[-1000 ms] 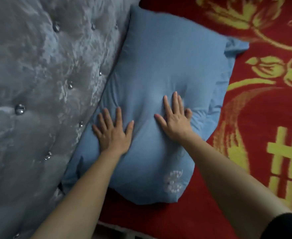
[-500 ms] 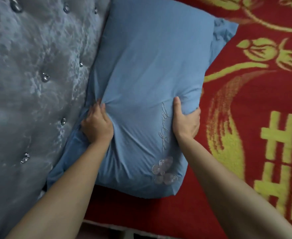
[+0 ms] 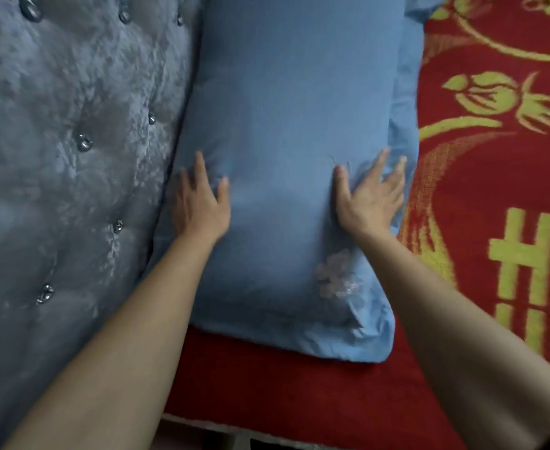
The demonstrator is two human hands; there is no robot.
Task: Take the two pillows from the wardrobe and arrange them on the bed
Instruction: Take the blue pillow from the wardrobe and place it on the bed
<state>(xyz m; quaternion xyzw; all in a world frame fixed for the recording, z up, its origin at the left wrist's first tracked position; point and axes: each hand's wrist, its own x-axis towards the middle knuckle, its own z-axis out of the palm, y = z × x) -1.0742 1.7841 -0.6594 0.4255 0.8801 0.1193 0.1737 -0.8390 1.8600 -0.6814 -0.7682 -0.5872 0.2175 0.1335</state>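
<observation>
A blue pillow (image 3: 286, 125) with a pale embroidered flower near its lower right corner lies on the bed, its long left side against the headboard. My left hand (image 3: 200, 203) rests flat on the pillow's left edge, fingers apart. My right hand (image 3: 369, 194) lies flat on its right side, fingers spread, just above the flower. Neither hand grips the fabric. Only one pillow is in view.
A grey tufted headboard (image 3: 72, 157) with shiny buttons fills the left. A red blanket (image 3: 494, 206) with yellow flowers and characters covers the bed to the right and below the pillow. The bed's near edge (image 3: 234, 430) runs along the bottom.
Half a second ago both hands were pinching and gripping the pillow's sides; now they have let go and lie flat and spread on it. The pillow sits straighter along the headboard.
</observation>
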